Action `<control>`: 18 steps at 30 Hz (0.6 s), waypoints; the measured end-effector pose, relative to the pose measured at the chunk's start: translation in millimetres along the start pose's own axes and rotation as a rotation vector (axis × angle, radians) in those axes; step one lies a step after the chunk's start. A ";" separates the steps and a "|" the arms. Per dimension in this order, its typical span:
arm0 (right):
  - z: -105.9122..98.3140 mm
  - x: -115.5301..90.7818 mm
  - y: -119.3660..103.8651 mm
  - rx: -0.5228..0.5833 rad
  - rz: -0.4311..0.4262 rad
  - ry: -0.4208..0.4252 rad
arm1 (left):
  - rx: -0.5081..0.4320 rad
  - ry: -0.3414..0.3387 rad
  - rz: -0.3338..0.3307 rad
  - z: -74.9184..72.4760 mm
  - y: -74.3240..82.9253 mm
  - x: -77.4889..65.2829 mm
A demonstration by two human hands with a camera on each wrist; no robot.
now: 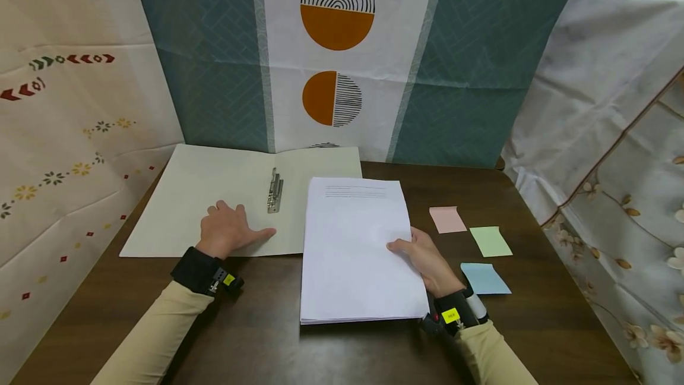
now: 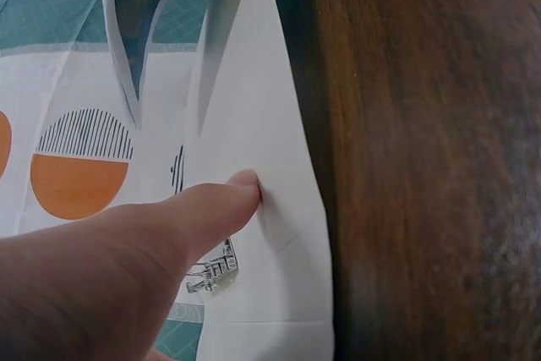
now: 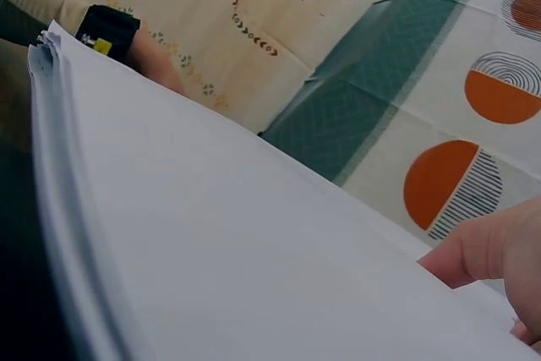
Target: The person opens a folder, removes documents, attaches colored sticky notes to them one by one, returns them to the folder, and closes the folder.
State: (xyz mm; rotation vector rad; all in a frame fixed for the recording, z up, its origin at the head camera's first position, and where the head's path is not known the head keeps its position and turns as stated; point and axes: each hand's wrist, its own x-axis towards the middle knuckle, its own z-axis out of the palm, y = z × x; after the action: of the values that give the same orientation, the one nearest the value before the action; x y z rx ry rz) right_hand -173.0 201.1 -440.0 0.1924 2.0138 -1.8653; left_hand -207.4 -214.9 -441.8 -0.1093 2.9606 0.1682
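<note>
A white file folder (image 1: 176,195) lies spread open at the back left of the table, with a metal lever clip (image 1: 275,192) near its fold. On its left cover rests my left hand (image 1: 227,232), fingers spread and thumb stretched toward the clip; the left wrist view shows that thumb (image 2: 211,209) lying on the white board. My right hand (image 1: 427,260) grips a stack of paper (image 1: 358,254) by its right edge, thumb on top and fingers underneath. The stack covers part of the folder's right side. In the right wrist view the sheets' edges (image 3: 63,183) show several layers.
Right of the paper lie a pink sticky note (image 1: 447,220), a green sticky note (image 1: 490,242) and a blue sticky note (image 1: 485,278). The brown wooden table (image 1: 256,337) meets a patterned curtain (image 1: 214,76) behind. Printed cloths hang at both sides.
</note>
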 end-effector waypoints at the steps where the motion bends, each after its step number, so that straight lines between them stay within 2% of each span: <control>1: 1.2 -0.9 0.7 0.006 -0.001 -0.006 | -0.001 -0.001 -0.001 -0.3 0.4 0.0; 9: 9.2 -3.4 9.6 -0.027 -0.012 -0.019 | 0.006 0.008 -0.002 0.9 1.4 -0.8; 18: 20.9 -1.3 22.6 -0.083 -0.068 0.004 | 0.005 0.016 0.008 1.2 1.1 -1.3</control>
State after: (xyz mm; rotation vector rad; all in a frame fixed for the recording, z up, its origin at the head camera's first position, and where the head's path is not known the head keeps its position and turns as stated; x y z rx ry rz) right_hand -159.9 183.2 -461.3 0.1052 2.1207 -1.8178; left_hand -206.1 -213.6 -442.7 -0.0991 2.9772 0.1623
